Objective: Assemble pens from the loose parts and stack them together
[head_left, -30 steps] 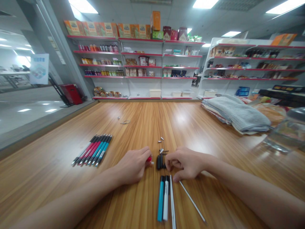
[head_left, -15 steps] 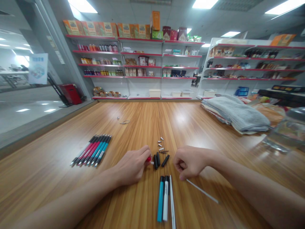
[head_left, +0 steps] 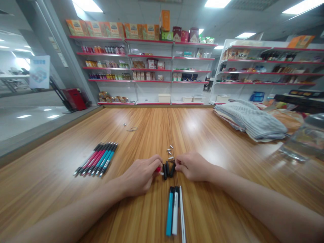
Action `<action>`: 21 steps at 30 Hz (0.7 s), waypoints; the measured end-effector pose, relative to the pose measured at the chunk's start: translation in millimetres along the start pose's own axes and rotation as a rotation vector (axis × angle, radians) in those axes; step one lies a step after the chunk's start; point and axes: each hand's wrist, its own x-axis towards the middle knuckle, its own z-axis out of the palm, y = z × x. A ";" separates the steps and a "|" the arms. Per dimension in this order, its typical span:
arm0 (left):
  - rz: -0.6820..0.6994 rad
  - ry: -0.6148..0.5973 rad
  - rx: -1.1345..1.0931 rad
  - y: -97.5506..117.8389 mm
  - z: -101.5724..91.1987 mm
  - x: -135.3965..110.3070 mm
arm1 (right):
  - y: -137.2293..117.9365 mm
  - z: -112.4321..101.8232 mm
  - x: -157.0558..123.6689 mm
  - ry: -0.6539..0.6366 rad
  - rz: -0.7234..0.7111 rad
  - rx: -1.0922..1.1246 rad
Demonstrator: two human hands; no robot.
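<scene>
My left hand [head_left: 144,173] is closed around a red pen part [head_left: 158,169] whose white end sticks out toward the middle; most of it is hidden by the fingers. Just to its right lie several black pen grips [head_left: 165,171]. My right hand [head_left: 191,166] has its fingertips pinched beside the rightmost grip and a small dark spring [head_left: 172,160]; what they hold, if anything, is hidden. Small silver metal tips [head_left: 169,150] lie beyond. Nearer me are a blue pen barrel [head_left: 169,212], a white barrel [head_left: 175,212] and thin white refills [head_left: 182,216].
A row of assembled pens [head_left: 97,159] in clear, pink and blue lies on the left. Farther back is a thin looped strip [head_left: 132,129]. Folded striped cloth [head_left: 253,119] and a clear jar [head_left: 305,141] stand on the right of the wooden table [head_left: 141,219].
My right hand has moved left to the black grips, and the rightmost grip now stands closer to the others. The white refill seen by my right hand no longer shows there. My left hand stays put.
</scene>
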 end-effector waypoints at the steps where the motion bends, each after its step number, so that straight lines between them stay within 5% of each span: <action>1: 0.001 0.001 -0.002 -0.1 0.1 -0.1 | -2.1 4.4 0.3 0.030 -0.008 -0.011; 14: 0.001 0.048 -0.044 1.3 -0.8 0.5 | -3.7 13.5 -2.9 0.123 -0.102 -0.046; 21: -0.004 0.095 -0.030 2.3 -0.1 -0.5 | -8.3 16.2 -2.0 0.316 -0.174 -0.019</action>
